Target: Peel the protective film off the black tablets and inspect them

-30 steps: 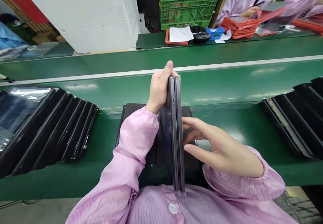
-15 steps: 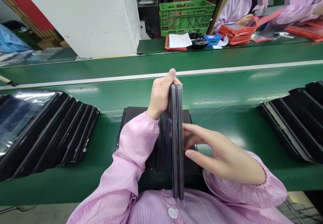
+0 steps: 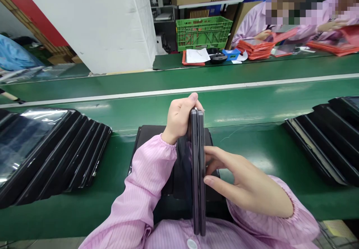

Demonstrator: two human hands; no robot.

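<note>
Two dark grey tablets, the left tablet (image 3: 194,178) and the right tablet (image 3: 202,178), stand on edge face to face with a thin gap between them. My left hand (image 3: 179,116) is closed around their far end, thumb on top. Against the right tablet's outer face rest fingertips of my right hand (image 3: 232,176); its thumb and fingers are apart, and some fingertips are hidden from view. Beneath them a flat black item (image 3: 150,132), partly covered by my arm and the tablets, lies on the green work surface (image 3: 252,136).
Overlapping black tablet-like devices (image 3: 84,148) lie in a slanted row at left, with a similar row (image 3: 322,144) at right. Across the bench stand a green crate (image 3: 203,32), a blue tray (image 3: 232,54) and red sleeves (image 3: 256,50), with co-workers in pink (image 3: 254,22) behind.
My view has tilted up slightly, so the whole scene sits lower. Both hands keep nearly the same position on the tablets. A co-worker's hands and red sleeve at far right have shifted.
</note>
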